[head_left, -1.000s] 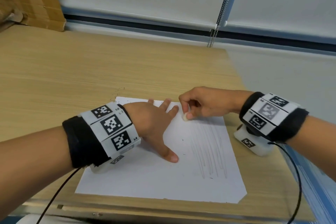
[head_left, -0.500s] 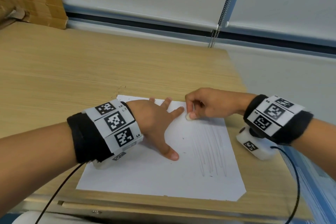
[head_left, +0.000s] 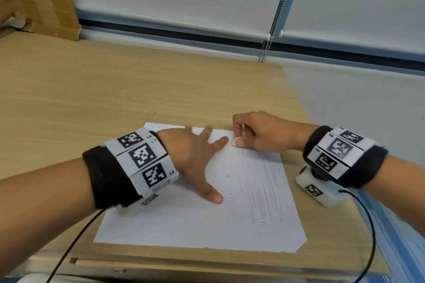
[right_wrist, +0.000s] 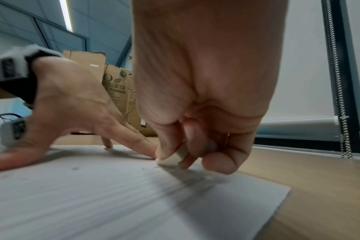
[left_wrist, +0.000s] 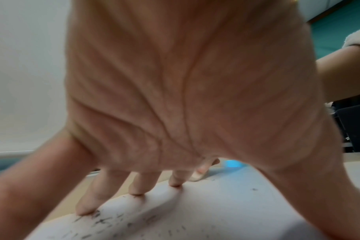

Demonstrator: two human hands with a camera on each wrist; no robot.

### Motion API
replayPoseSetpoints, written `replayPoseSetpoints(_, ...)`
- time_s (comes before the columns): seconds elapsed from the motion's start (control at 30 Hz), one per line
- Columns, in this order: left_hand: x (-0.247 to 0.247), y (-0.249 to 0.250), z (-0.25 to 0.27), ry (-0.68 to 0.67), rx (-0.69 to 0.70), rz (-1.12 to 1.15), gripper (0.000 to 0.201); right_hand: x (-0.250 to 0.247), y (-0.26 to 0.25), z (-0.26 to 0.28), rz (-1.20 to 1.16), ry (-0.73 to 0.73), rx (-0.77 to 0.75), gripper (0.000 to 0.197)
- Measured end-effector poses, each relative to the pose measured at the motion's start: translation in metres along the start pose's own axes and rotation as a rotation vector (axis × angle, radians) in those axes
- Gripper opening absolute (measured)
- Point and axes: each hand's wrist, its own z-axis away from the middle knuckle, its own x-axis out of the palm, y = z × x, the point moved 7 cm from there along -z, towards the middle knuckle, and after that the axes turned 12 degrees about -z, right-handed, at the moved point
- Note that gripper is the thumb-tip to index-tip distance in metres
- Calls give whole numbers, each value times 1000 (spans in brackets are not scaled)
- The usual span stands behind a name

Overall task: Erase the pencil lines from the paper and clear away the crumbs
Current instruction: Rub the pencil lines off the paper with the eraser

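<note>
Several faint pencil lines [head_left: 259,187] mark the paper [head_left: 184,220] below the right hand [head_left: 259,131], fingers pinching a small eraser [head_left: 234,142]; left hand [head_left: 190,151] splayed flat beside it; crumbs [left_wrist: 105,222] at its fingertips.

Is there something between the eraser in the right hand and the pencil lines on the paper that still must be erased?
Nothing visible. The right hand pinches the eraser at the far end of the pencil lines. The left hand presses the paper beside them, its forefinger close to the eraser.

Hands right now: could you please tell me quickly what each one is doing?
Left hand: open, fingers spread flat, pressing the paper.
Right hand: pinching the eraser against the paper.
</note>
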Motion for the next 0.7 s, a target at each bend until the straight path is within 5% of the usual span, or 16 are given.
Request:
replayPoseSetpoints(0.13,1,0,-1,16,1,0,134,21,-10,22,-76,-219,-34,13)
replayPoseSetpoints(0.33,0,0,0,-1,-6,-4,132,6,-4,13,-73,-21,-12,15)
replayPoseSetpoints(0.5,0,1,0,10,-12,-28,132,36,-22,39,-87,-352,-35,13)
replayPoseSetpoints(0.63,0,-1,-2,1,-15,-10,134,15,-17,20,-34,-70,-37,14)
replayPoseSetpoints(0.7,0,0,-3,6,-18,-21,134,22,-17,27,-50,-98,-48,13)
